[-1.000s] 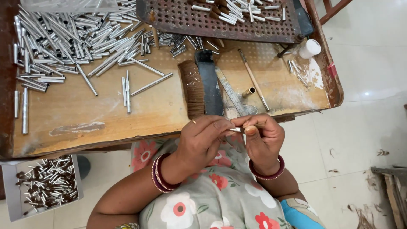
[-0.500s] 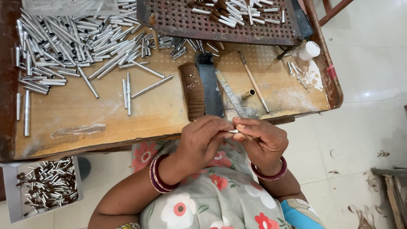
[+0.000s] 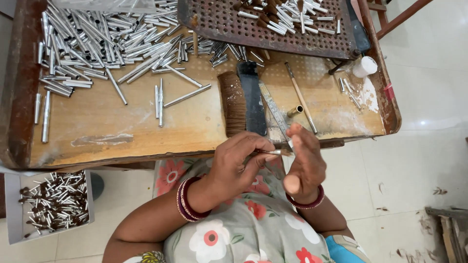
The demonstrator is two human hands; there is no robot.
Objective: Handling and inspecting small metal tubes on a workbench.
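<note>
At a wooden worktable (image 3: 122, 126), the left hand (image 3: 239, 165) pinches what looks like a small brush (image 3: 273, 152); the right hand (image 3: 304, 163) stays open-fingered beside it.

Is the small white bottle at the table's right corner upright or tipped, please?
Tipped: the white bottle lies on its side by the table's rim.

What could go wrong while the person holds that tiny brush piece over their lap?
The left hand pinches a small metal tube with a hair tuft only at the fingertips, past the wooden tray edge. If it slips, it would likely drop onto the lap or floor. The right hand is open beside the tuft, so brushing it might knock hairs loose. Loose metal tubes lie heaped nearby and could roll if the tray is bumped.
</note>
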